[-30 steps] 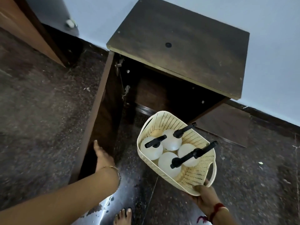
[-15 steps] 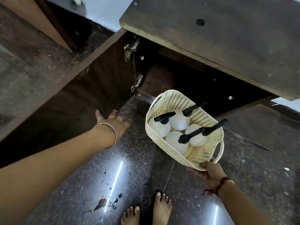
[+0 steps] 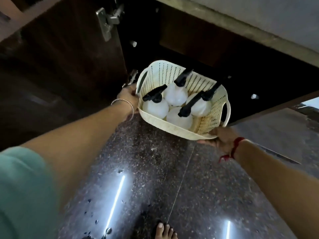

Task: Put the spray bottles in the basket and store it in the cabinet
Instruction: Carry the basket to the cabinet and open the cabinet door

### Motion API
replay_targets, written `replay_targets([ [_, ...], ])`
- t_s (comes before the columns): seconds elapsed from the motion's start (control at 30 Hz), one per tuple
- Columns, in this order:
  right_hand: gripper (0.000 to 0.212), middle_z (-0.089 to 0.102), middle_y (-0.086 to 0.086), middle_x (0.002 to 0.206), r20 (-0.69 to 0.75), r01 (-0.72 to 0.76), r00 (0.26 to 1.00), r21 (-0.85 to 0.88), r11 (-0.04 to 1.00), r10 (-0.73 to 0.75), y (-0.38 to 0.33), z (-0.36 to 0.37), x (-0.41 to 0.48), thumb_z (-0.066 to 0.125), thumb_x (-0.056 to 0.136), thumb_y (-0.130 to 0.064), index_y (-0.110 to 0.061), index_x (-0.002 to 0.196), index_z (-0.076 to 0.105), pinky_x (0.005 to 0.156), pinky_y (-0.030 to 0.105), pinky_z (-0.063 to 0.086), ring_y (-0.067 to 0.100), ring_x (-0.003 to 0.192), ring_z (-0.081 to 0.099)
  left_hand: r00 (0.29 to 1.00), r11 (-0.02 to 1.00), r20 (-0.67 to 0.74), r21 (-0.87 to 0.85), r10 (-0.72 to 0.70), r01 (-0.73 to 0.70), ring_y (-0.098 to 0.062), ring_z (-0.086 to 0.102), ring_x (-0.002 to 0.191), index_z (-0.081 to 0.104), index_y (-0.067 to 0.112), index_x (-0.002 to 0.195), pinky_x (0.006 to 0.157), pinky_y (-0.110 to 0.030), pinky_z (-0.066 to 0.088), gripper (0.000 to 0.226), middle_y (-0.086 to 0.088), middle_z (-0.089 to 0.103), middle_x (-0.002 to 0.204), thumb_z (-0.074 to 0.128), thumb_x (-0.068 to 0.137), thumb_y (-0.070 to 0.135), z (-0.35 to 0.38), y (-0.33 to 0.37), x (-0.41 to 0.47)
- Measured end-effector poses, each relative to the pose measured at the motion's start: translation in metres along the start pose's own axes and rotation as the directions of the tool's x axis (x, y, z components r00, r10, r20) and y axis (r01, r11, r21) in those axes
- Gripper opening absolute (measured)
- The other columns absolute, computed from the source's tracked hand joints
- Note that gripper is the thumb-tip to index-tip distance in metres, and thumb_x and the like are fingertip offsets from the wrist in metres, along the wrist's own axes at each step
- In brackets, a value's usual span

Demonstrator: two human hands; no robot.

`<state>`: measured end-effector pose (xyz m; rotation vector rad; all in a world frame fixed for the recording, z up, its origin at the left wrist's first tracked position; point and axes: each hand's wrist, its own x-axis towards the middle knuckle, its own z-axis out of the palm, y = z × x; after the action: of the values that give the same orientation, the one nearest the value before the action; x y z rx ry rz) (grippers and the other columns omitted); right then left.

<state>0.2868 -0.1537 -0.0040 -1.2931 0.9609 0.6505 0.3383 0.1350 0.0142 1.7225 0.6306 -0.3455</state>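
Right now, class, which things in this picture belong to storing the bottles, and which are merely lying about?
Belong to the job:
basket
four spray bottles
open cabinet
left hand and right hand, holding the basket

Merely about:
bracelet
red wrist thread
drops on the floor
bare foot

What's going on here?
A person holds a cream perforated plastic basket with both hands: left hand on its left end, right hand under the near right corner. Four white spray bottles with black trigger heads stand inside. The basket hangs at the mouth of the open dark wooden cabinet, above the dark speckled floor, not yet set inside.
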Motion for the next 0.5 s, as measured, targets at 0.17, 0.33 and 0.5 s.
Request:
replay_targets([
  [0.17, 0.033, 0.055, 0.024, 0.119, 0.000, 0.047, 0.999, -0.017, 0.999, -0.047, -0.029, 0.008, 0.042, 0.034, 0.091, 0.014, 0.001, 0.119, 0.047, 0.053, 0.047, 0.058, 0.051, 0.108, 0.057, 0.991, 0.977, 0.008, 0.171, 0.131, -0.130, -0.033, 0.068, 0.087, 0.056, 0.026, 0.125, 0.071, -0.044, 0.060, 0.038, -0.014, 0.065, 0.112, 0.046, 0.094, 0.006, 0.009, 0.011, 0.050],
  [0.33, 0.028, 0.057, 0.026, 0.114, 0.002, 0.063, 0.998, -0.023, 0.998, -0.063, -0.044, 0.009, 0.066, 0.035, 0.094, 0.007, 0.000, 0.119, 0.045, 0.049, 0.043, 0.059, 0.049, 0.109, 0.058, 0.988, 0.971, 0.023, 0.184, 0.150, -0.152, -0.032, 0.067, 0.083, 0.055, 0.023, 0.127, 0.062, -0.043, 0.060, 0.044, -0.012, 0.064, 0.103, 0.043, 0.093, -0.001, 0.024, 0.022, 0.081],
  [0.5, 0.034, 0.059, 0.028, 0.113, -0.014, 0.054, 0.998, -0.074, 0.996, -0.055, -0.066, 0.009, 0.077, 0.036, 0.096, 0.002, 0.003, 0.130, 0.041, 0.053, 0.044, 0.060, 0.048, 0.111, 0.057, 0.988, 0.979, 0.027, 0.138, 0.150, -0.152, -0.028, 0.066, 0.082, 0.057, 0.025, 0.124, 0.053, -0.033, 0.058, 0.044, -0.010, 0.065, 0.100, 0.042, 0.093, -0.003, 0.032, 0.024, 0.098],
])
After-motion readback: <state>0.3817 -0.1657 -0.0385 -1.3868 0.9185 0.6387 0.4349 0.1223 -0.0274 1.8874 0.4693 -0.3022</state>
